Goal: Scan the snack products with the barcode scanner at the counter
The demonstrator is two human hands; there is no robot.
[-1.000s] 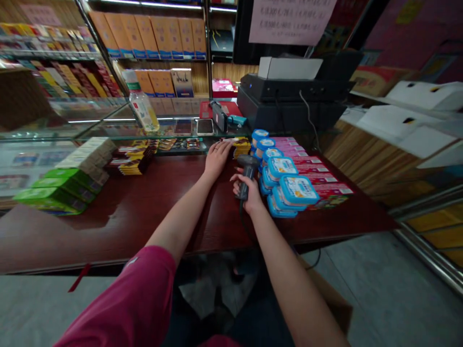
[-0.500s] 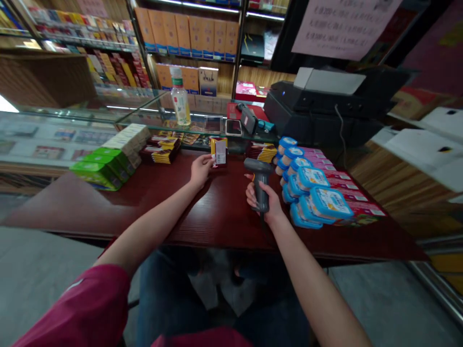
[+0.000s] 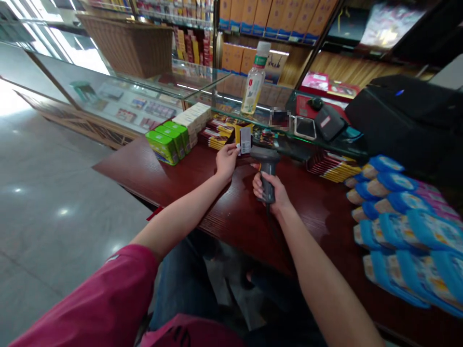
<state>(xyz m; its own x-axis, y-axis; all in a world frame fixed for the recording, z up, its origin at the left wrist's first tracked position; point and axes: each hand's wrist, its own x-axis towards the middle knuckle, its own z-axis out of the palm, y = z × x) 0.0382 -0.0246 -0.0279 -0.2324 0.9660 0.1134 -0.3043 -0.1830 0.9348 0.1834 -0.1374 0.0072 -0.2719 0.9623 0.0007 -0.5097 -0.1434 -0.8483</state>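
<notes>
Pinched in my left hand (image 3: 227, 161) is a small flat yellow-and-dark packet (image 3: 245, 140), held upright with its pale barcode label facing me. My right hand (image 3: 272, 190) wraps round the handle of a dark grey barcode scanner (image 3: 267, 168). The scanner's head is close to the packet, just right of it. A cable runs down from its handle. Behind my left hand lies a stack of similar yellow-and-brown packets (image 3: 219, 137). Another such stack (image 3: 333, 166) sits to the right, beyond the scanner.
Green boxes (image 3: 168, 142) and white boxes (image 3: 193, 118) line the desk's left side. Blue-lidded tubs (image 3: 408, 231) stand in rows at right. On the glass counter are a bottle (image 3: 253, 82), a phone (image 3: 305, 127) and a dark device (image 3: 329, 123). A wicker basket (image 3: 126, 46) stands farther left.
The view has swung to the left, so things appear shifted right. My left hand, with the packet, and the scanner are closer together, the packet now nearer the left stack.
</notes>
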